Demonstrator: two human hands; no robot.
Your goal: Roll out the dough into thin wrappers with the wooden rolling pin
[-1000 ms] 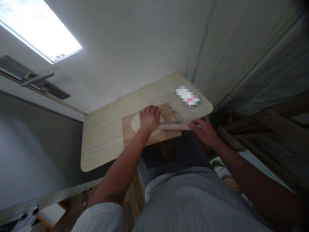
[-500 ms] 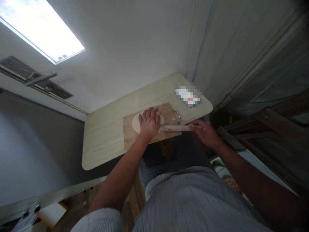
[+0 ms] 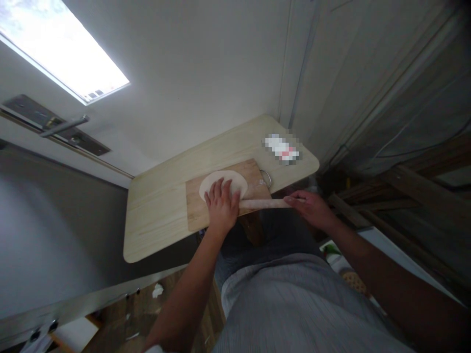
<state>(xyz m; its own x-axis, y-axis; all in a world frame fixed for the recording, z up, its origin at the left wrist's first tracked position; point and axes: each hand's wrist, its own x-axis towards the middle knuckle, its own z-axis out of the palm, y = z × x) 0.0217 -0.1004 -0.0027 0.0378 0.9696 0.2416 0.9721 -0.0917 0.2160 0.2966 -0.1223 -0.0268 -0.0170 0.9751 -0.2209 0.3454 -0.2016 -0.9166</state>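
Note:
A round, flat sheet of pale dough (image 3: pixel 224 177) lies on a wooden cutting board (image 3: pixel 196 215). My left hand (image 3: pixel 222 203) rests over the near side of the dough, fingers spread and pointing away from me. A pale wooden rolling pin (image 3: pixel 263 203) runs sideways along the board's near edge. Its left end meets my left palm; whether it reaches under the palm is hidden. Past the board's right side, my right hand (image 3: pixel 307 206) is closed round the pin's other end. White flour marks show near the board's metal handle (image 3: pixel 268 177).
The board sits on a light wood table (image 3: pixel 156 211) with rounded corners, against a white door with a lever handle (image 3: pixel 66 126). A blurred-out white and red item (image 3: pixel 282 148) lies at the table's far right. Wooden beams (image 3: pixel 415 191) stand to the right.
My left hand has slid back towards me, uncovering more of the dough. The rolling pin and my right hand have moved slightly nearer to me. My view has shifted a little.

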